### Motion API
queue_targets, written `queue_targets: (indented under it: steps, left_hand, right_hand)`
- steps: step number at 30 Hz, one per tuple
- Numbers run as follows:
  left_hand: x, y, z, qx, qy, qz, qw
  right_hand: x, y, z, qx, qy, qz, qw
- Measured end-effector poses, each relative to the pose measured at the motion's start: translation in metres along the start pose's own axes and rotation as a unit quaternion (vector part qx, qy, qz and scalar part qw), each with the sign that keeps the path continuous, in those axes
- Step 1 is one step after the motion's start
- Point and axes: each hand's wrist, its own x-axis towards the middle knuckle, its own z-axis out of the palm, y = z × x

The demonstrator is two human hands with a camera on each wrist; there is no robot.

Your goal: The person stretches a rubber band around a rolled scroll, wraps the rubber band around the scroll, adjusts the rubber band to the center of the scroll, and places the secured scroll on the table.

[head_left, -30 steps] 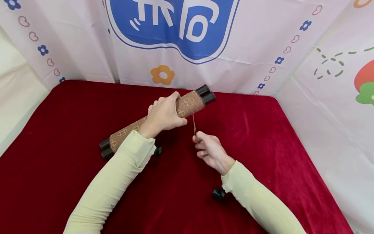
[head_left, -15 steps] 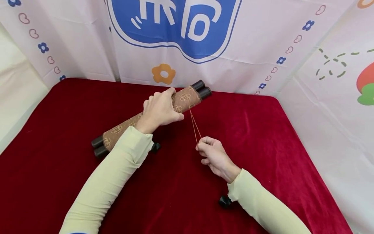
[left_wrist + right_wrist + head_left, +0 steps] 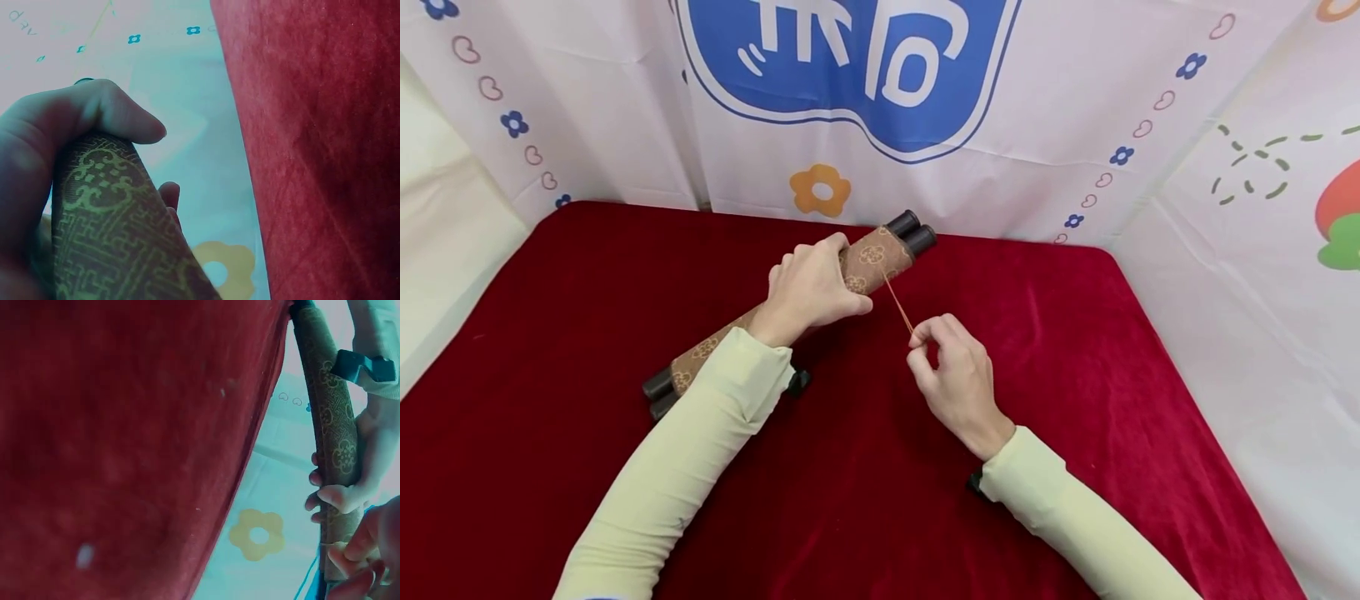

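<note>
A rolled scroll in brown cloth with gold flower patterns lies aslant, dark roller knobs sticking out at both ends. My left hand grips it across the upper half, thumb on the near side. In the left wrist view that thumb bends over the patterned cloth. From the scroll's upper right part runs a thin orange cord, pulled taut. My right hand pinches the cord's end between thumb and forefinger. The right wrist view shows the scroll lengthwise with left fingers wrapped around it.
Dark red velvet covers the table. A white printed cloth hangs behind its far edge, with more cloth at both sides. A black camera mount sits at the left wrist.
My right hand has turned and risen since half a second ago, and the cord's spread strands have drawn together. Over the second, the scroll and left hand have shifted slightly left.
</note>
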Motion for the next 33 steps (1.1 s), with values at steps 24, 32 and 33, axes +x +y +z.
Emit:
queue_targets:
  steps: [24,32,33]
  left_hand:
    - [-0.003,0.001,0.000,0.004,-0.010,-0.006,0.9999]
    - [-0.004,0.000,0.000,0.003,-0.018,-0.010,0.9998]
    - [-0.004,0.000,0.000,0.003,-0.020,-0.011,0.9997]
  right_hand:
    - [0.012,0.013,-0.008,0.063,-0.032,-0.218,0.9735]
    - [0.015,0.015,-0.017,0.100,-0.126,-0.244,0.9562]
    - [0.015,0.014,-0.017,0.106,-0.134,-0.246,0.9541]
